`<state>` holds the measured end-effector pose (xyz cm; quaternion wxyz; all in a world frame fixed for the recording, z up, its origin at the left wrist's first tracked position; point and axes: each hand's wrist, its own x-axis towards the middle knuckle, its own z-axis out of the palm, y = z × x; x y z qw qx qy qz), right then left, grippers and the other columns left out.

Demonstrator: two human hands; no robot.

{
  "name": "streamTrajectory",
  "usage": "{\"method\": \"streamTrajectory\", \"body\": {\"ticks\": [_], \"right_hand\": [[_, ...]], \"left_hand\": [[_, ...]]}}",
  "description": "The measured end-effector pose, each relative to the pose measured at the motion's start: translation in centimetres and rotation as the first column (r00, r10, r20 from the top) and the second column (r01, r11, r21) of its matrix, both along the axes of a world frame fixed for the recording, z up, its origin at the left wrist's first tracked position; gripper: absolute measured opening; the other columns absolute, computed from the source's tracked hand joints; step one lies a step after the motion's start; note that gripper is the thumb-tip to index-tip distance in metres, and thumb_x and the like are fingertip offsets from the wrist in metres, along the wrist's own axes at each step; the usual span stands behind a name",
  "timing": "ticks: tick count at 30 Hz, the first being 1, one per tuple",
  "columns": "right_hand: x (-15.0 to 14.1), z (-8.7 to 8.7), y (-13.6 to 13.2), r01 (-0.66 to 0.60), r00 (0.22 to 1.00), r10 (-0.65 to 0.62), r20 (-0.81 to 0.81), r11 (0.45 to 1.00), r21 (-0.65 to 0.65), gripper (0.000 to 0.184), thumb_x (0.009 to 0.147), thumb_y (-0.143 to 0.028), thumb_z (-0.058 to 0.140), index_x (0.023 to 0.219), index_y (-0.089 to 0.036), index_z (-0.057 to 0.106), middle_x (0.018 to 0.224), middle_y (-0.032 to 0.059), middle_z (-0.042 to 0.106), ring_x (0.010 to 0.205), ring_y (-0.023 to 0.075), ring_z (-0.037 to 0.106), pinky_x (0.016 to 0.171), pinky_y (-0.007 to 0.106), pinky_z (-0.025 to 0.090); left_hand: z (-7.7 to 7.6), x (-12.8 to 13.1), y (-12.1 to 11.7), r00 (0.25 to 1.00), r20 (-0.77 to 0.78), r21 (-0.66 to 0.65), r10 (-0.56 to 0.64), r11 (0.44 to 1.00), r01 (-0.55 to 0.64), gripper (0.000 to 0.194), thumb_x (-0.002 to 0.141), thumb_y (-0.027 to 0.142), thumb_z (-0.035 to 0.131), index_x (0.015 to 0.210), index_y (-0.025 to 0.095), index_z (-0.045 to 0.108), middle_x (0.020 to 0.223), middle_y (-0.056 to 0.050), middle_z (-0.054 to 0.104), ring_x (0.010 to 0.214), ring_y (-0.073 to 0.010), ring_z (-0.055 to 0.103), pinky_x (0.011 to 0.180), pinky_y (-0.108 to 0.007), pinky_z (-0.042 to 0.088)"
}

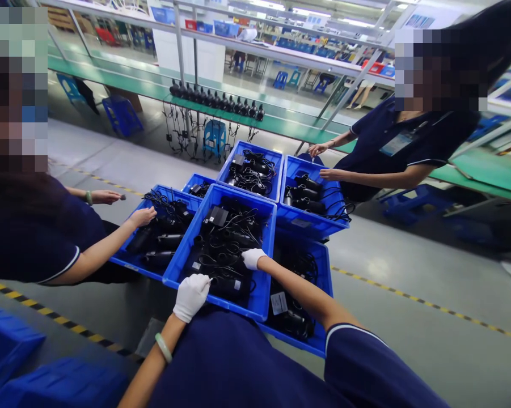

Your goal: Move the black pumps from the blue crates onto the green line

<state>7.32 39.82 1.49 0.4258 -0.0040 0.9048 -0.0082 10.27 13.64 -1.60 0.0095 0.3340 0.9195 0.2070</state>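
Note:
Both my hands wear white gloves and reach into a blue plastic bin (264, 249) full of black devices and coiled black cables (225, 238). My left hand (191, 296) is closed at the bin's near edge, apparently pinching a thin cable. My right hand (252, 258) is curled down among the cables in the middle of the bin, gripping something I cannot make out. A green bangle (163, 347) sits on my left wrist.
Several more blue bins (312, 224) of black devices surround mine. A person on the left rests a hand (142, 216) on the left bin (127, 255). A person on the right reaches over the far bins. Behind runs a green conveyor (281, 126) with a row of black devices.

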Motion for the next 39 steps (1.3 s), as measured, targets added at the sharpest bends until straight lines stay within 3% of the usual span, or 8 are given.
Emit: {"method": "streamTrajectory", "body": {"ticks": [8, 15, 20, 24, 27, 30, 34, 39], "right_hand": [[-0.1, 0.7, 1.1, 0.007, 1.0, -0.007, -0.018, 1.0, -0.024, 0.034, 0.089, -0.028, 0.036, 0.109, -0.025, 0.063, 0.108, 0.0068, 0.065, 0.094, 0.0208, 0.062, 0.077, 0.029, 0.046], [0.1, -0.1, -0.3, 0.047, 0.999, -0.047, -0.017, 0.999, -0.01, 0.028, 0.081, -0.018, 0.047, 0.1, -0.013, 0.066, 0.099, 0.0171, 0.066, 0.094, 0.0284, 0.061, 0.078, 0.036, 0.045], [-0.5, 1.9, 0.4, 0.093, 0.992, -0.099, -0.079, 0.993, -0.069, 0.027, 0.087, -0.022, 0.042, 0.101, -0.016, 0.065, 0.099, 0.0117, 0.066, 0.09, 0.0228, 0.061, 0.075, 0.031, 0.044], [-0.3, 4.9, -1.1, 0.108, 0.97, -0.172, -0.169, 0.937, -0.333, 0.032, 0.093, -0.025, 0.033, 0.103, -0.018, 0.062, 0.094, 0.0044, 0.065, 0.083, 0.0134, 0.058, 0.074, 0.022, 0.041], [0.7, 7.1, -4.6, 0.072, 0.971, -0.181, -0.157, 0.846, -0.529, 0.028, 0.091, -0.027, 0.037, 0.1, -0.02, 0.062, 0.084, 0.0015, 0.064, 0.072, 0.0121, 0.056, 0.067, 0.022, 0.038], [1.6, 8.4, -7.8, -0.027, 0.986, -0.059, -0.157, 0.869, -0.495, 0.027, 0.09, -0.032, 0.039, 0.104, -0.023, 0.06, 0.083, 0.0016, 0.064, 0.072, 0.0144, 0.057, 0.063, 0.023, 0.036], [2.0, 8.9, -9.7, -0.122, 0.982, 0.047, -0.185, 0.9, -0.418, 0.03, 0.091, -0.035, 0.036, 0.109, -0.024, 0.057, 0.088, 0.004, 0.065, 0.077, 0.018, 0.059, 0.062, 0.025, 0.036], [2.7, 9.0, -10.1, -0.155, 0.987, 0.117, -0.106, 0.856, -0.493, 0.027, 0.09, -0.032, 0.039, 0.102, -0.019, 0.059, 0.085, 0.0044, 0.065, 0.071, 0.0153, 0.058, 0.059, 0.023, 0.035]], "left_hand": [[0.1, 0.0, 0.0, 1.0, -0.008, 0.013, 0.005, 1.0, -0.005, 0.028, 0.091, 0.029, 0.041, 0.075, 0.019, 0.062, 0.069, -0.003, 0.058, 0.065, -0.0165, 0.049, 0.059, -0.029, 0.028], [0.5, 0.0, 0.0, 1.0, 0.021, 0.005, 0.017, 1.0, -0.017, 0.028, 0.091, 0.028, 0.041, 0.078, 0.019, 0.063, 0.071, -0.004, 0.06, 0.065, -0.0171, 0.051, 0.059, -0.029, 0.03], [0.6, 0.0, 0.1, 0.982, 0.17, 0.172, 0.083, 0.979, -0.112, 0.029, 0.09, 0.031, 0.04, 0.08, 0.018, 0.064, 0.077, -0.006, 0.064, 0.071, -0.0185, 0.056, 0.065, -0.03, 0.04], [1.7, 0.0, 0.3, 0.834, 0.54, 0.422, 0.112, 0.821, -0.384, 0.03, 0.087, 0.039, 0.044, 0.089, 0.017, 0.065, 0.088, -0.007, 0.067, 0.083, -0.0195, 0.061, 0.079, -0.031, 0.048], [3.1, 0.2, 0.5, 0.672, 0.74, 0.453, 0.021, 0.723, -0.522, 0.036, 0.084, 0.044, 0.047, 0.094, 0.015, 0.065, 0.092, -0.008, 0.068, 0.089, -0.021, 0.062, 0.083, -0.033, 0.049], [4.4, 0.5, 0.3, 0.597, 0.8, 0.454, -0.062, 0.713, -0.534, 0.038, 0.082, 0.045, 0.051, 0.096, 0.013, 0.065, 0.096, -0.009, 0.067, 0.096, -0.0228, 0.061, 0.087, -0.034, 0.049], [5.1, 1.0, -0.3, 0.546, 0.833, 0.432, -0.09, 0.723, -0.54, 0.04, 0.081, 0.047, 0.053, 0.098, 0.013, 0.066, 0.1, -0.009, 0.067, 0.102, -0.0245, 0.059, 0.087, -0.033, 0.049], [4.8, 2.0, -1.0, 0.489, 0.862, 0.422, -0.132, 0.722, -0.549, 0.043, 0.083, 0.049, 0.05, 0.1, 0.012, 0.065, 0.1, -0.01, 0.067, 0.088, -0.0218, 0.062, 0.08, -0.032, 0.051]]}}
